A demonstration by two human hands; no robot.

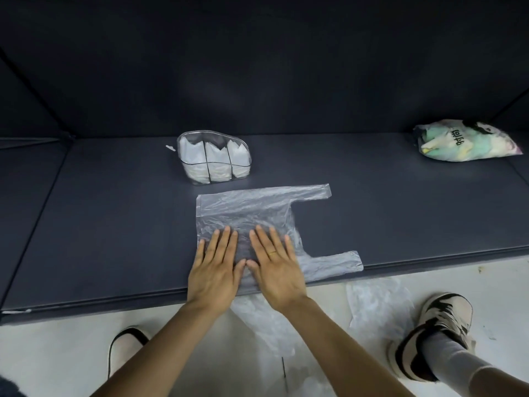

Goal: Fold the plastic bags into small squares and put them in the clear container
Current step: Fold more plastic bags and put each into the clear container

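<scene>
One clear plastic bag (257,213) lies flat on the dark surface (114,224), with both the left hand (216,270) and right hand (276,267) pressing it, fingers straight and slightly apart. Just behind it stands one clear container (214,158), its six compartments holding folded white bags. Two more loose bags (378,305) lie on the floor.

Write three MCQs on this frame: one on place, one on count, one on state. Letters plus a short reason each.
1. Where is the clear container?
A. beyond the flat bag
B. on the floor
C. under the hands

2. How many handle loops of the flat plastic bag show?
A. one
B. two
C. four

3. How do the hands lie?
A. both fists clenched
B. both flat on the bag
C. one lifted away

Answers: 1 A, it stands on the dark surface behind the bag. 2 B, two strips point right. 3 B, left hand and right hand press it with straight fingers.
</scene>
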